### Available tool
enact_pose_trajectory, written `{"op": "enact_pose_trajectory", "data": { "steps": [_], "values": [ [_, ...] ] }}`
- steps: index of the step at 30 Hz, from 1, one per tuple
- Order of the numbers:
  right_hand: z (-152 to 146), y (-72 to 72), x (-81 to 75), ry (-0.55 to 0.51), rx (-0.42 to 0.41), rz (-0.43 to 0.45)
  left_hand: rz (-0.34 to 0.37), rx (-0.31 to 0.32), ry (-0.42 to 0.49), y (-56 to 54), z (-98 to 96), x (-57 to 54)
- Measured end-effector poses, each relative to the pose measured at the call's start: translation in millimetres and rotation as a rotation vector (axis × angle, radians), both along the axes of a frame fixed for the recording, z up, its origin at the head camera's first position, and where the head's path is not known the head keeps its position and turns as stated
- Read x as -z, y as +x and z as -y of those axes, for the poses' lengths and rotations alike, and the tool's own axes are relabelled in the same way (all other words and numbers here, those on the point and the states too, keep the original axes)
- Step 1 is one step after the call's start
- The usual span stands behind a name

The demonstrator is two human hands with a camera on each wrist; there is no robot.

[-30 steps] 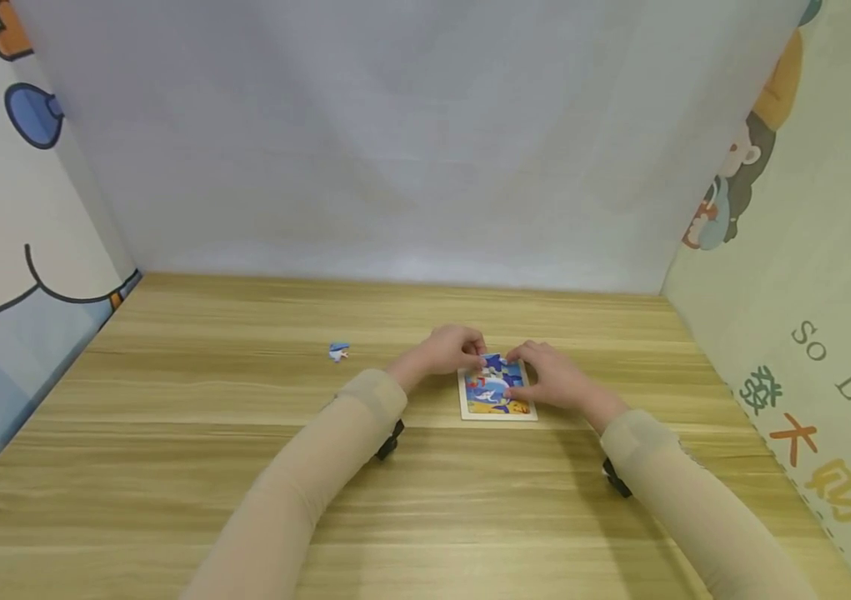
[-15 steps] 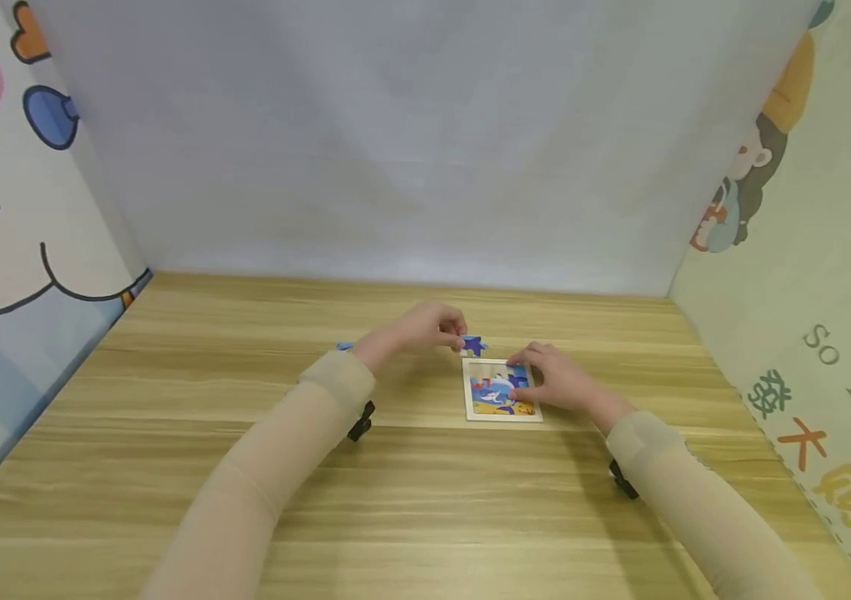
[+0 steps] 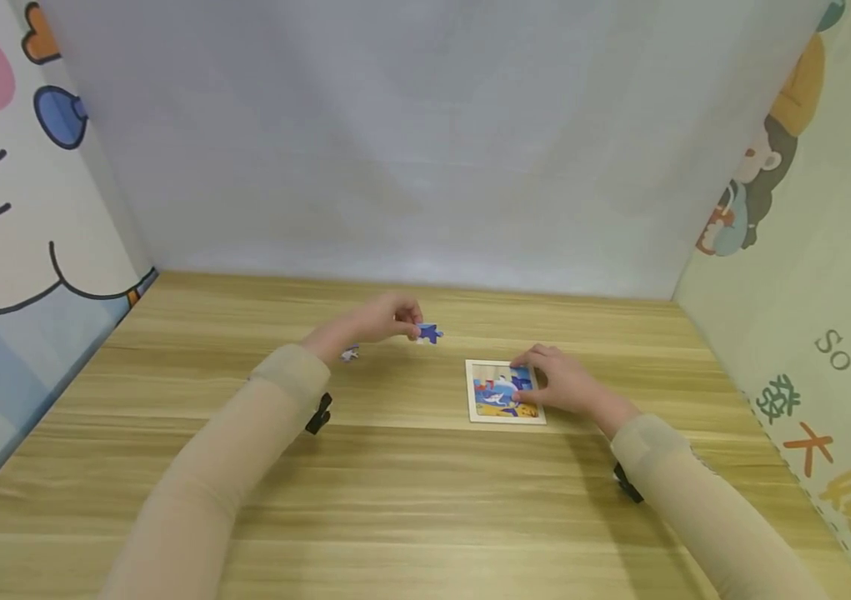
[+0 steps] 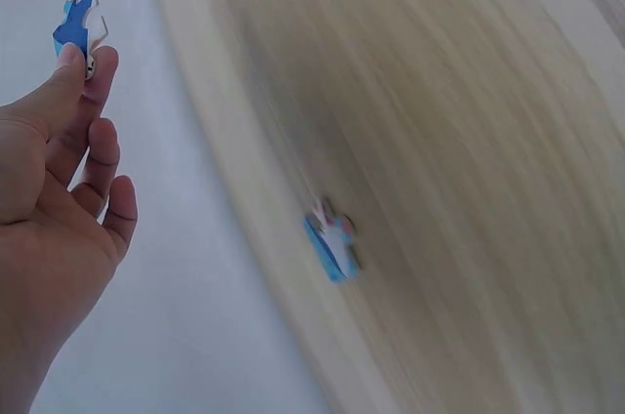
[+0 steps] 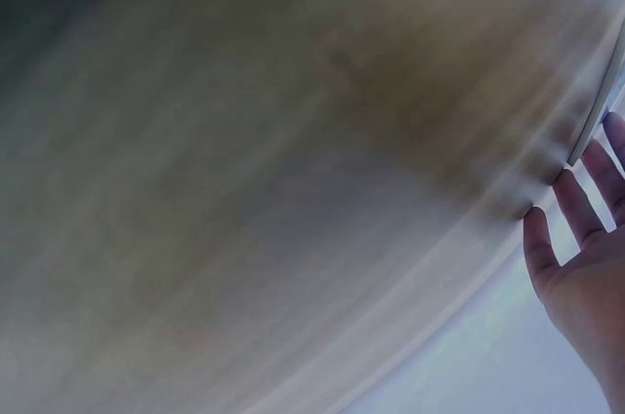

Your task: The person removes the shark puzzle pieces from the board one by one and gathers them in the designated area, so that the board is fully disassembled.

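My left hand (image 3: 386, 318) pinches a blue jigsaw piece (image 3: 429, 334) between thumb and index finger, held in the air left of the puzzle. In the left wrist view the same piece shows blue and white at the fingertips. A small jigsaw puzzle in a white frame (image 3: 508, 420) lies on the table, its sea picture partly filled and its upper left recess bare. My right hand (image 3: 566, 385) rests at the puzzle's right side, thumb over the picture and fingers at the upper right corner. The right wrist view shows those fingers extended at the frame's edge (image 5: 598, 106).
Another blue-and-white jigsaw piece (image 4: 332, 246) lies on the wooden table (image 3: 410, 500), behind my left wrist in the head view. A pale cloth backdrop (image 3: 410, 150) rises at the table's far edge, with printed panels on both sides.
My left hand has lifted the blue piece out of the puzzle's upper part and carried it left, leaving bare recess there. My right hand stays at the frame.
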State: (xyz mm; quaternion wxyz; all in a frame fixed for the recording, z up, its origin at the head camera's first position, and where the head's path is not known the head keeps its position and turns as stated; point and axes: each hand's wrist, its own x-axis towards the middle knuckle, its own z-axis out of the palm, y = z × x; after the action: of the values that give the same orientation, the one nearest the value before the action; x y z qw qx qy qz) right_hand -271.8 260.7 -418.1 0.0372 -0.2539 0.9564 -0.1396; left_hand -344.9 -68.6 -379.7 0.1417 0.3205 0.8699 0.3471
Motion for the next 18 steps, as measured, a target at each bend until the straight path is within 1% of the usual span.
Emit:
{"op": "enact_pose_trajectory", "data": {
  "steps": [5,9,12,18],
  "values": [
    [0,0.7,-1.0,-0.006,-0.004,0.006,0.013,-0.059,-0.032,1.5,18.7,5.2],
    [0,1.1,-2.3,-0.009,-0.006,-0.002,0.015,-0.088,-0.034,2.0,28.3,10.0],
    [0,0.7,-2.2,-0.008,-0.006,-0.007,-0.008,-0.101,-0.048,0.3,34.4,16.1],
    [0,0.0,-0.9,0.006,-0.013,-0.012,-0.044,-0.134,-0.109,-1.4,45.7,30.2]
  ]
}}
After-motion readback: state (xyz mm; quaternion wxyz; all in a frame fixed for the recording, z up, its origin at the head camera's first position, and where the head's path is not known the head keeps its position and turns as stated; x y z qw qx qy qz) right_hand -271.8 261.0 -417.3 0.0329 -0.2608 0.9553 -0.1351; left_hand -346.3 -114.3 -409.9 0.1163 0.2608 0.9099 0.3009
